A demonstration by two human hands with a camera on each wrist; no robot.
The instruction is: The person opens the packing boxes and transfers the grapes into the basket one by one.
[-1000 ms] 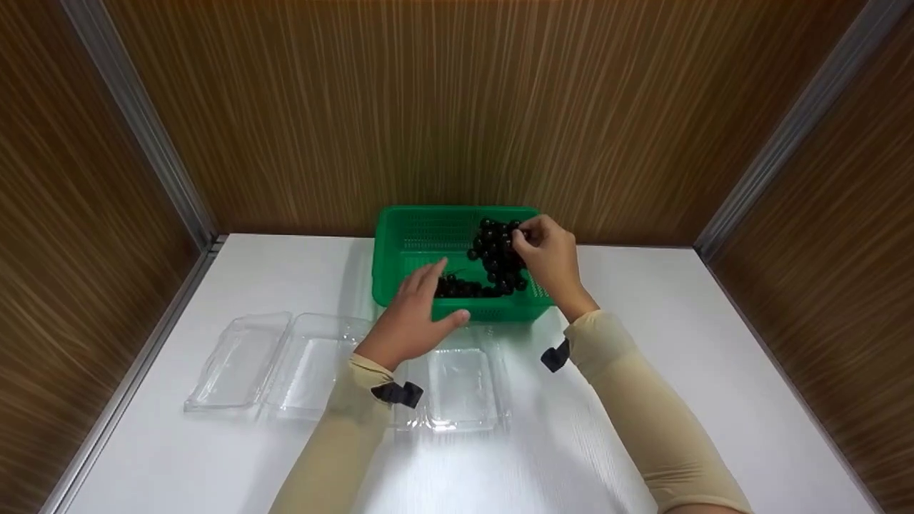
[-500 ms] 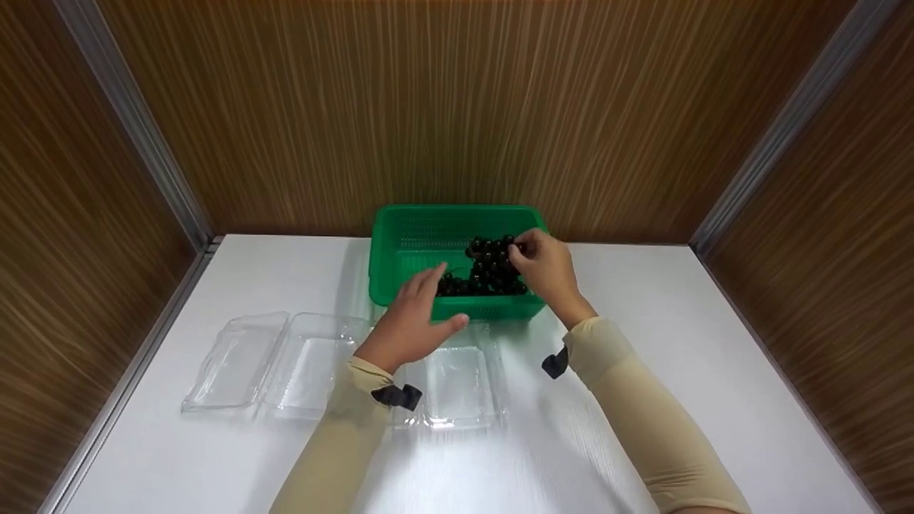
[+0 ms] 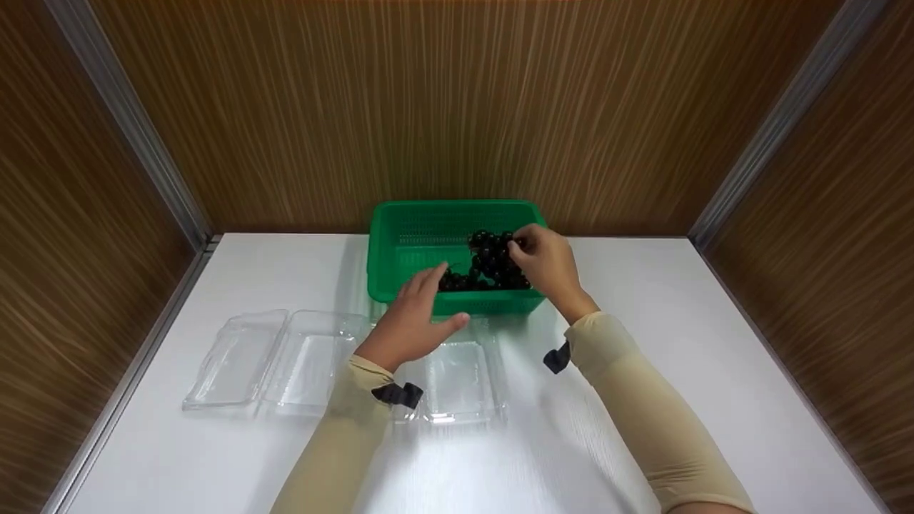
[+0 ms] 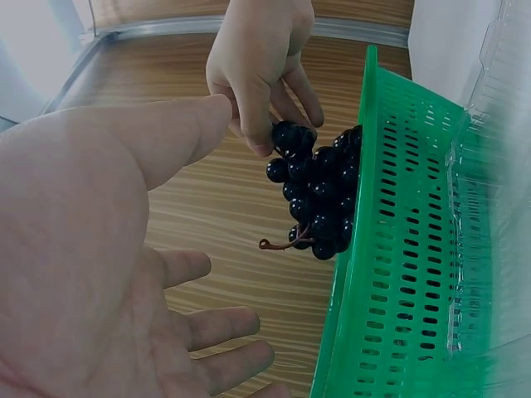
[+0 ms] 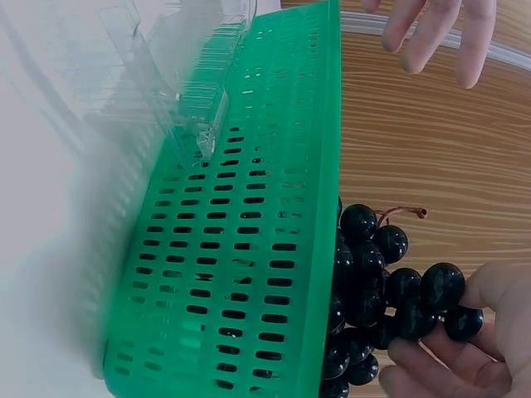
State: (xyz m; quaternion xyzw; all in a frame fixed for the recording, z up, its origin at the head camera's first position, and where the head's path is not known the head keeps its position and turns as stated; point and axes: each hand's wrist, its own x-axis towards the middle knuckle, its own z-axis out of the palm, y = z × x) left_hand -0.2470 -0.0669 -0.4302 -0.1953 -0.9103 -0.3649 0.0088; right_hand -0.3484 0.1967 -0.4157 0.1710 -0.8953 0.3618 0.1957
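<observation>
A bunch of dark, shiny grapes (image 3: pixel 491 255) is pinched at its right end between the thumb and fingers of my right hand (image 3: pixel 550 268). It sits in the right part of a green slotted basket (image 3: pixel 485 305), partly raised above the rim. A brown stem (image 4: pixel 286 244) sticks out of it in the left wrist view. More dark grapes (image 3: pixel 457 283) lie low along the basket's front wall; whether they belong to the same bunch I cannot tell. My left hand (image 3: pixel 410 325), fingers extended and thumb spread, hovers at the front left rim, holding nothing.
Clear plastic clamshell boxes stand unfolded on the white table (image 3: pixel 628 400) before the basket: one box (image 3: pixel 307 371) with its lid (image 3: pixel 235 364) to the left, another box (image 3: pixel 460 378) partly behind my left arm. A wood-patterned wall (image 3: pixel 457 107) rises behind the basket.
My right hand has come down slightly with the grapes, so the bunch sits lower in the basket than a second ago. My left hand has kept its place.
</observation>
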